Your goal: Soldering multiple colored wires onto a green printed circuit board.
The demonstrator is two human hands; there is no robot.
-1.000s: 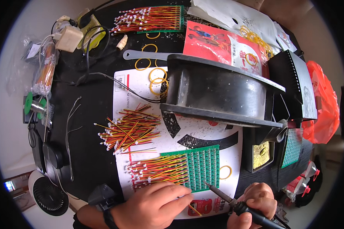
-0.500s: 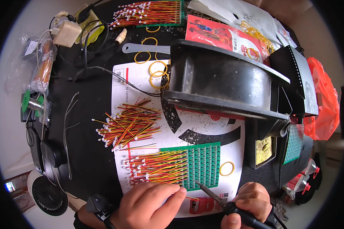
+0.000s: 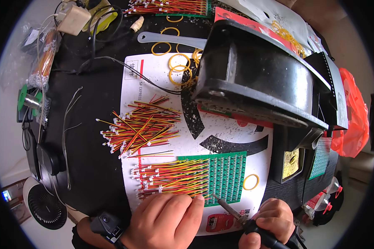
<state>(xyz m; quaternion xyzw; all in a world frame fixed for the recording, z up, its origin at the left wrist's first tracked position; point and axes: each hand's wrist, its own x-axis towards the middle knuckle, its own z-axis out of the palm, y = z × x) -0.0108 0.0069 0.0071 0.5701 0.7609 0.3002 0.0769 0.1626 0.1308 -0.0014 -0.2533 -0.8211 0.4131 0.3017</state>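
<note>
A green circuit board (image 3: 228, 172) lies on a white sheet (image 3: 162, 103), with a row of red, yellow and black wire leads (image 3: 172, 178) attached along its left side. My left hand (image 3: 166, 222) rests flat at the board's near edge, fingertips touching the lowest wires. My right hand (image 3: 268, 222) grips a soldering iron (image 3: 230, 207); its tip touches the board's lower edge, close to my left fingertips. A loose pile of the same wire leads (image 3: 143, 126) lies above the board.
A large black fume extractor (image 3: 262, 79) stands at the back right. Yellow rubber bands (image 3: 176, 68) lie scattered behind the pile. A solder spool (image 3: 29, 99), a small fan (image 3: 45, 205), a brass tip cleaner (image 3: 293, 162) and an orange bag (image 3: 353, 120) ring the mat.
The view has shifted, so the board sits higher and larger. My left hand slid right along the wires, and the soldering iron tip moved onto the board's lower edge.
</note>
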